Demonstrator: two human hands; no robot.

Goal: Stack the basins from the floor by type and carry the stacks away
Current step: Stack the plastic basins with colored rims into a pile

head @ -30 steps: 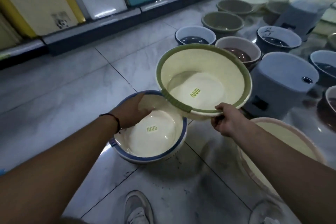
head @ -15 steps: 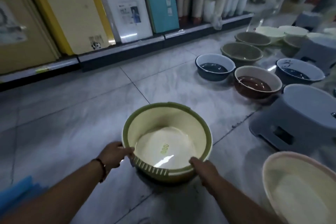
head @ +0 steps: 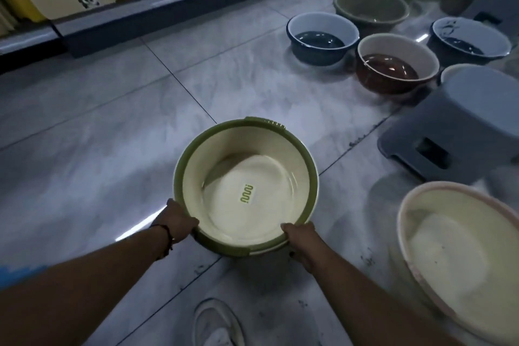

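Two hands on the near rim of the green-rimmed basin (head: 246, 191), left hand (head: 176, 221) and right hand (head: 301, 236) with fingers curled round it, above the floor (head: 112, 132), more basins far right, pink-rimmed basin (head: 460, 256) near right.

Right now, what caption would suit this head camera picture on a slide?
Both hands, left and right, grip the near rim of a green-rimmed basin above the tiled floor, other basins beyond.

Both bare forearms reach forward; the left hand (head: 177, 221) and right hand (head: 302, 239) curl around the near rim of the green-rimmed cream plastic basin (head: 222, 163)
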